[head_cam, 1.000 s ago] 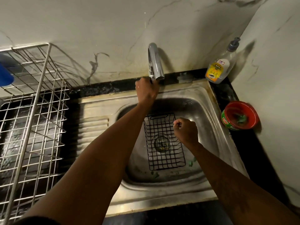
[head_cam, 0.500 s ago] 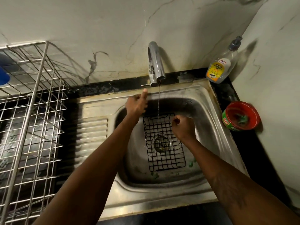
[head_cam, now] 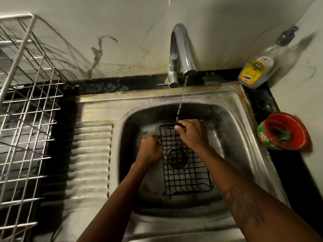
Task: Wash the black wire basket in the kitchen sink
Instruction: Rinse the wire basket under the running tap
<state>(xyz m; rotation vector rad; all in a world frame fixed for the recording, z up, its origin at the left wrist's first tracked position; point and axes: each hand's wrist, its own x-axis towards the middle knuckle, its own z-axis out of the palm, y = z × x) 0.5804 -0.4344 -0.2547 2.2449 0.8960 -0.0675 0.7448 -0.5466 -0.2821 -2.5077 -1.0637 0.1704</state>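
Water (head_cam: pixel 181 98) in thin stream from curved chrome tap (head_cam: pixel 182 49) onto black wire basket (head_cam: pixel 185 172), basket inside stainless steel sink basin (head_cam: pixel 232 130) over drain, right hand (head_cam: pixel 192 133) pinches far rim, left hand (head_cam: pixel 150 151) grips left rim

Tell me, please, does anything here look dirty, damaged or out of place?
Nothing is broken or spilled. Small green scraps lie on the floor of the sink by the near corners of the black wire basket, and its back rim carries brownish stains.
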